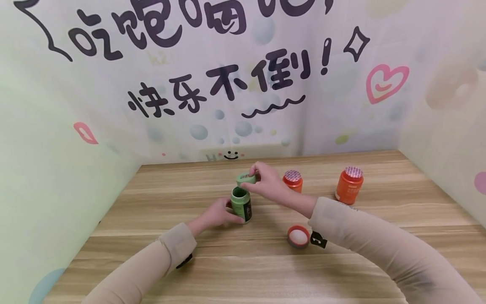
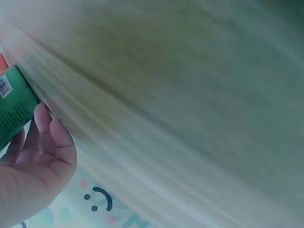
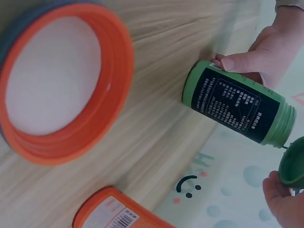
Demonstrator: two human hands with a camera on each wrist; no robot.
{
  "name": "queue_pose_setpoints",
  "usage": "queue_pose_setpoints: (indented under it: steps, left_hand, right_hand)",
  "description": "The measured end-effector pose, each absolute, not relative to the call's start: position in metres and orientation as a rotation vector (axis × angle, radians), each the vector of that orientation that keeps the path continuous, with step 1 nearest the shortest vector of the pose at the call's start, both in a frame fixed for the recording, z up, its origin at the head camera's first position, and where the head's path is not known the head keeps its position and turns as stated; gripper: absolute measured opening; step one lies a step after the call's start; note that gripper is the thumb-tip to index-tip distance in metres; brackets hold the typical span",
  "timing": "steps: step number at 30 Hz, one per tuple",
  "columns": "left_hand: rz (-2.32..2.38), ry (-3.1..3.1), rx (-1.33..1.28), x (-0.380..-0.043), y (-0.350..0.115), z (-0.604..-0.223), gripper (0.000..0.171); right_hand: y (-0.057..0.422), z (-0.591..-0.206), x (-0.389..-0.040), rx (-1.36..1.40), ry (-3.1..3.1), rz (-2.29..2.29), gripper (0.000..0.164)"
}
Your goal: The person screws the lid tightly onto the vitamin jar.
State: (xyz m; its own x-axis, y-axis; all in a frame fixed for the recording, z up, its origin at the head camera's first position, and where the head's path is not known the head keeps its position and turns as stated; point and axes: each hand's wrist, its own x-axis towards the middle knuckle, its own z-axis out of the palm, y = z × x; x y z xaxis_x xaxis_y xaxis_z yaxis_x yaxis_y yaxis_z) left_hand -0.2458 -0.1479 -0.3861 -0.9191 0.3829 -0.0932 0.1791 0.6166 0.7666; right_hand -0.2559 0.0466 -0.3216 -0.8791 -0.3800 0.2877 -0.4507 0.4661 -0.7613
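Observation:
In the head view a green jar point(image 1: 238, 207) stands upright and uncapped on the wooden table. My left hand point(image 1: 217, 213) holds it low down, thumb across the near side; in the right wrist view the thumb lies near the base of the jar point(image 3: 232, 102), by its black label. Just above the mouth, my right hand point(image 1: 265, 182) pinches a green lid point(image 1: 244, 179) between thumb and fingers. The right wrist view shows the hollow inside of the lid point(image 3: 293, 166) close to the threaded neck. Only part of the jar point(image 2: 16, 111) appears in the left wrist view.
Behind my right wrist stands an orange jar point(image 1: 292, 180), partly hidden, with a patterned seal on top. A second orange jar point(image 1: 348, 188) stands farther right. An orange-rimmed lid point(image 1: 298, 237) lies inside-up nearer me. Printed fabric point(image 1: 228, 118) hangs behind the table point(image 1: 243, 270).

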Motion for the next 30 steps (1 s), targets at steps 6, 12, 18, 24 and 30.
queue_pose_setpoints:
  steps: [6,12,18,24,30]
  left_hand:
    - [1.209,2.573,0.468,-0.245,-0.148,-0.385,0.052]
    - [1.196,2.599,0.482,-0.244,-0.148,-0.387,0.054]
    - [1.215,2.639,0.544,-0.243,-0.151,-0.396,0.051]
    - [1.269,2.623,0.595,-0.242,-0.152,-0.398,0.051]
    - [1.249,2.654,0.670,-0.239,-0.153,-0.397,0.054]
  right_hand:
    - [0.046,-0.326,-0.256,0.970,-2.537,1.412,0.024]
    - [0.048,-0.328,-0.257,1.183,-2.495,1.384,0.020]
    - [0.049,-0.328,-0.254,1.304,-2.569,1.238,0.021]
    - [0.050,-0.328,-0.257,1.331,-2.595,1.166,0.023]
    - [0.052,-0.328,-0.260,1.397,-2.634,1.063,0.034]
